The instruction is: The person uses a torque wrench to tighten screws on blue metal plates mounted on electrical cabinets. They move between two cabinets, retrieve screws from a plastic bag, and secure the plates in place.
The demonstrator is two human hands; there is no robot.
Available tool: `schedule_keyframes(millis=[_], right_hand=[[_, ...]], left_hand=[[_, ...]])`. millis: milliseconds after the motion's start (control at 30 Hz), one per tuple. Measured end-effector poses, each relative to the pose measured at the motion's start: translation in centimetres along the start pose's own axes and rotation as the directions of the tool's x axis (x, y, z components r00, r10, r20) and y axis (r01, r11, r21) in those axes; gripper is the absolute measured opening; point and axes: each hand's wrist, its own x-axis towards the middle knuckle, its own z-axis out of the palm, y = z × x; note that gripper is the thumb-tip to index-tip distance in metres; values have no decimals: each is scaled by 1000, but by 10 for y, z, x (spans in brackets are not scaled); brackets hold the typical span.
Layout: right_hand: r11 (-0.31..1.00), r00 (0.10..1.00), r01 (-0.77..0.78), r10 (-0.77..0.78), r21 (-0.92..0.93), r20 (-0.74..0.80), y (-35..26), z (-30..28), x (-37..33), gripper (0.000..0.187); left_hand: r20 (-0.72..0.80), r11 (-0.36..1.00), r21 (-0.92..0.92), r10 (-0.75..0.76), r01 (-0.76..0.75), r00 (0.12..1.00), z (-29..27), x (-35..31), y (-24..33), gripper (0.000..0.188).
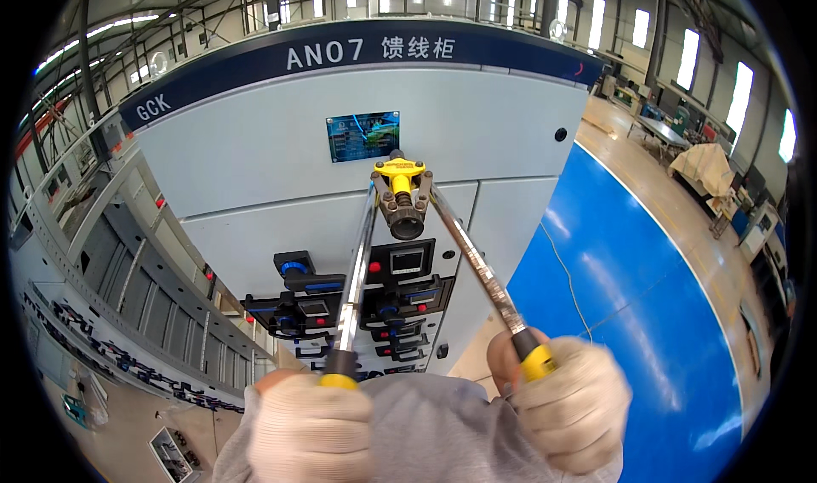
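Observation:
Both gloved hands work a long-handled hand riveter (400, 177) with a yellow head and bright metal arms. My left hand (311, 432) is closed around its left grip, and my right hand (574, 402) is wrapped round the right one. The two arms stand apart in a narrow V, close to me at their wide end. Beyond them, the riveter's nose meets the cabinet front at or near the lower right corner of a small dark blue nameplate (362, 137); the exact contact is hidden. The nameplate lies flat on the light grey electrical cabinet (255, 134).
Below the riveter, several black switch handles (311, 279) and red buttons jut from the cabinet. Metal framing (128, 219) stands at the left. A blue floor (621, 313) spreads to the right, with a thin cable on it. A cloth-covered thing (705, 170) stands farther right.

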Motion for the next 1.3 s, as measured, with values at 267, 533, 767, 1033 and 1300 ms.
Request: schedule_keyframes(millis=[267,533,767,1033,1300], right_hand=[[998,995,-23,29,-61,97,3,19,14,26],[881,804,67,230,468,-548,41,-134,-29,39],[684,756,197,350,702,-554,118,-205,-79,33],[834,869,173,120,523,-479,57,-132,-21,31],[967,840,246,-176,-71,514,-3,13,93,31]], left_hand=[[-315,890,-94,398,-446,861,15,34,-27,16],[-912,558,-317,41,-766,408,-81,-26,-131,26],[-837,414,-503,-14,-759,547,-123,-22,-198,36],[-646,500,-233,561,-834,517,-80,-24,-112,15],[-350,980,-113,116,-165,929,36,42,14,21]])
